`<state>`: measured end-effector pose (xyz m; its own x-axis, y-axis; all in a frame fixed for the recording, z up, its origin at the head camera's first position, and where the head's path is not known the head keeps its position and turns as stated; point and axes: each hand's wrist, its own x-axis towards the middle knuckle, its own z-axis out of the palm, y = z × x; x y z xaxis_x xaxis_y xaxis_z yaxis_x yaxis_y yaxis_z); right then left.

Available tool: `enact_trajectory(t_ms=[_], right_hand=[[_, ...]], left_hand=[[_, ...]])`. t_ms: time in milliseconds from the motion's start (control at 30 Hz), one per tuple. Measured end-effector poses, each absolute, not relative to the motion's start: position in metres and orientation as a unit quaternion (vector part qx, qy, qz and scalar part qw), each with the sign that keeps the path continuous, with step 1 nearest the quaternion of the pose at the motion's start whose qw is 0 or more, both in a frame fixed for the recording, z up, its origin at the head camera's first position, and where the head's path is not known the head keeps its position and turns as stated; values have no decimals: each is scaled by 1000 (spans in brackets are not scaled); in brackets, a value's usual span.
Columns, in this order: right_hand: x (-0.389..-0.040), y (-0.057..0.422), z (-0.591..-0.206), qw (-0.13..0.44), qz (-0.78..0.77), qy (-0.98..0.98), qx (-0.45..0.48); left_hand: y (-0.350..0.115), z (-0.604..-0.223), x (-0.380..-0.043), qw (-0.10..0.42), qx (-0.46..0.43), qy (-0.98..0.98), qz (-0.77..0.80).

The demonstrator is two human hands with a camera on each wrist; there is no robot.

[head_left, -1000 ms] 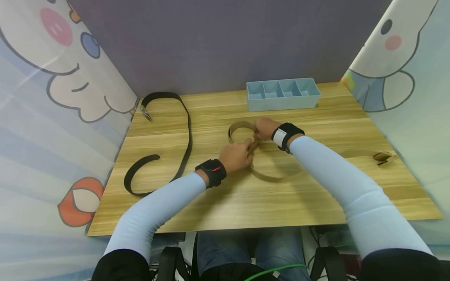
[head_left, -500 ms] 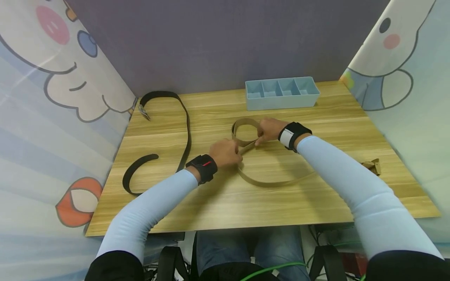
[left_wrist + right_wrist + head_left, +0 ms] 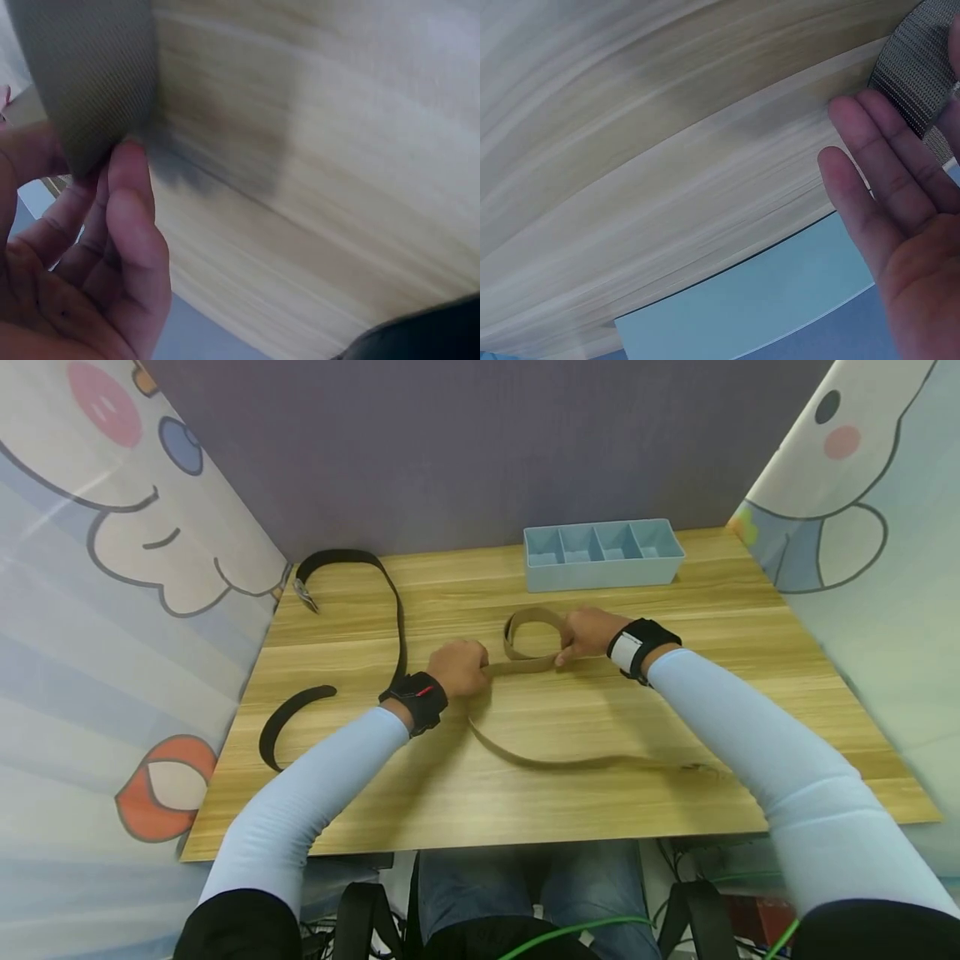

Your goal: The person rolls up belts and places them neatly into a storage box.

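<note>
A tan woven belt lies mid-table, with one end wound into a small standing loop and a long strand curving towards the right forearm. My left hand pinches the strand left of the loop; the left wrist view shows the webbing between thumb and fingertips. My right hand holds the loop's right side. In the right wrist view, its thumb is mostly cut off at the edge, and several fingers reach out beside the webbing. The belt's far end is hidden near the right sleeve.
At the table's left side lies a black belt with a silver buckle, part of it beneath the left forearm. A light blue tray with several compartments stands at the back. Cartoon-print curtains flank the table.
My left hand has moved left, drawing the strand with it. The right hand shifts slightly right with the loop. The belt's buckle end has slid left across the table, towards the right forearm.
</note>
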<state>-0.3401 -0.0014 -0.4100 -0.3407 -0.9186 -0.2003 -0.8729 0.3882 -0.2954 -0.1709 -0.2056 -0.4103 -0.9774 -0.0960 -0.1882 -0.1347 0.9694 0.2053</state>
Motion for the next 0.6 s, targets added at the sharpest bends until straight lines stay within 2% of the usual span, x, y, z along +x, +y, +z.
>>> enact_trajectory(t_ms=[300,600], right_hand=[[-339,10,-410,161,-73,824,-538],[-346,17,-416,104,-72,825,-551]], left_hand=[[-207,-410,-176,50,-36,996,62],[-220,-412,-190,10,-35,999,25]])
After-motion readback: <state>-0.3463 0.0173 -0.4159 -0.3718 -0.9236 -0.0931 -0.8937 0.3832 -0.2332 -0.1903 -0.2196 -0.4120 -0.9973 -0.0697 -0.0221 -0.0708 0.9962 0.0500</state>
